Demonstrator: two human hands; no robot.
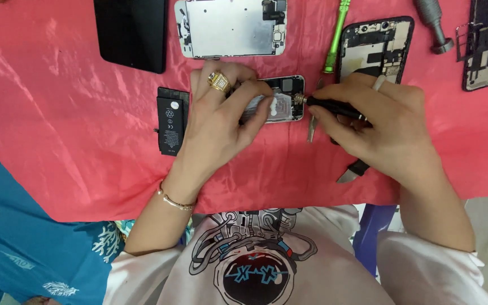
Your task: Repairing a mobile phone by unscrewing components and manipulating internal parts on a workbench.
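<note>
Pressing down from the near side, the left hand (221, 121) lies over the opened phone body (280, 99), fingers curled and closed across its left part so that only the right end shows. The right hand (377, 121) sits just beside it to the right, fingers pinched shut round a black screwdriver (334, 107). That tool lies nearly level, its long axis running right to left, and its tip meets the phone body's right edge. So the phone lies leftward of the right fingers, along the tool's own line, with the left hand the nearer of the two. A black battery (170, 120) rests left of the left hand. Farther off lie a silver phone plate (232, 27), a green-handled screwdriver (334, 36) and a dark phone frame (375, 48) on the red cloth (57, 113).
</note>
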